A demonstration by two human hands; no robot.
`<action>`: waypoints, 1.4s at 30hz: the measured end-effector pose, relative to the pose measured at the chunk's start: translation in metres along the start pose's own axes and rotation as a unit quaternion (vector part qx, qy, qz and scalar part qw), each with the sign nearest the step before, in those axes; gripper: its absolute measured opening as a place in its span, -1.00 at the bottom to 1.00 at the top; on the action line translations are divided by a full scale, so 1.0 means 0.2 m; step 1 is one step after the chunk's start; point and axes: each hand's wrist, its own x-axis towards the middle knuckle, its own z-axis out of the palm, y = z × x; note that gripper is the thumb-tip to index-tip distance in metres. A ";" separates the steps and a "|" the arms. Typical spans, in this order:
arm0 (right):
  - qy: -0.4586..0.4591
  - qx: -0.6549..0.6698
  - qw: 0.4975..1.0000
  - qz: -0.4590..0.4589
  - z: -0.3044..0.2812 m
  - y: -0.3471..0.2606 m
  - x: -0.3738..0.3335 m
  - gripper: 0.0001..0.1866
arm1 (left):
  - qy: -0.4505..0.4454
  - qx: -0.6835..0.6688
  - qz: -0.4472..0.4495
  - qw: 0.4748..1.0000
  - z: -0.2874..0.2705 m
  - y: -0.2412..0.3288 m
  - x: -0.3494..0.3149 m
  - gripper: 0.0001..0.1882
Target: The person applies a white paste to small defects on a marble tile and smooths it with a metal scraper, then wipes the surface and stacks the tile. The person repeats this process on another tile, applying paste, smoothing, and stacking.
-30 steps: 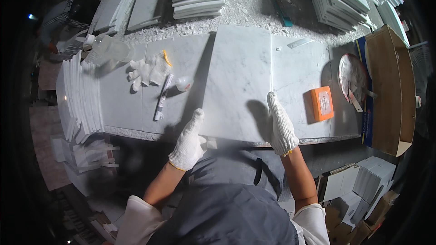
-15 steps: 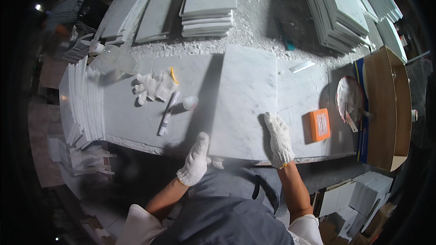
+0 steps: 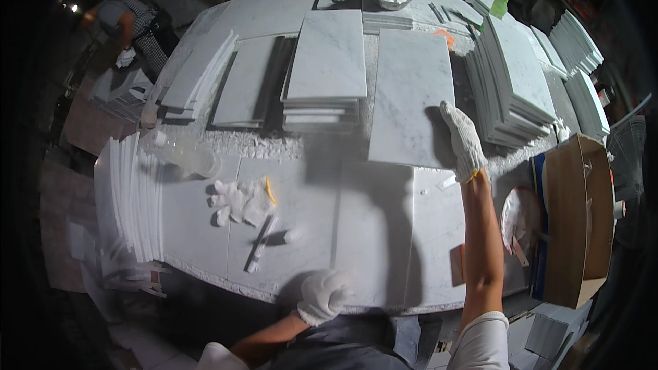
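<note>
The left hand is blurred and curled; whether it is clenched, I cannot tell. The right hand grasps the marble slab, which extends ahead-left of it, underside hidden. Below that hand, the forearm partly covers an orange block. A tile stack stands close ahead-right; spare gloves lie ahead-left of the left hand.

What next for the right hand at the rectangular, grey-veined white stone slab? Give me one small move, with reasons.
Perhaps steady the grey-veined white stone slab with the white-gloved right hand before withdrawing: that hand alone is at its edge, the white-gloved left hand is well away, and the slab's support underneath is hidden.
</note>
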 end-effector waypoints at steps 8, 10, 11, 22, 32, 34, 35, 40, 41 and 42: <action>-0.064 0.030 0.997 0.039 0.04 -0.03 0.50 -0.66 | -0.058 0.015 -0.004 0.998 -0.03 0.00 0.03 -0.57; -0.084 0.031 0.996 0.025 0.06 -0.03 0.56 -0.63 | -0.070 0.054 0.011 0.996 -0.04 0.00 0.02 -0.57; -0.068 0.017 0.997 0.029 0.07 -0.02 0.58 -0.62 | -0.045 0.081 0.054 0.994 -0.03 0.00 0.02 -0.61; -0.100 0.045 0.994 0.008 0.02 0.08 0.73 -0.57 | -0.020 0.033 0.072 0.997 -0.07 0.01 0.06 -0.58; 0.007 0.073 0.997 0.005 0.13 -0.13 0.51 -0.51 | -0.043 0.027 -0.005 0.999 -0.05 0.05 0.06 -0.65; -0.003 0.117 0.993 -0.013 0.26 -0.17 0.46 -0.52 | 0.037 0.029 0.043 0.998 -0.05 0.05 0.06 -0.63; -0.048 0.082 0.995 -0.028 0.33 -0.20 0.42 -0.53 | 0.033 0.017 0.037 0.999 -0.06 0.04 0.06 -0.61; -0.136 -0.017 0.985 -0.108 0.88 -0.23 0.27 -0.59 | -0.020 -0.006 0.033 0.999 -0.05 0.01 0.04 -0.52; -0.134 0.120 0.984 -0.005 1.01 -0.22 0.24 -0.60 | -0.028 -0.004 0.034 0.999 -0.05 0.01 0.03 -0.52; -0.140 0.293 0.931 0.168 1.11 -0.22 0.21 -0.61 | -0.036 -0.002 0.036 0.999 -0.04 0.00 0.03 -0.52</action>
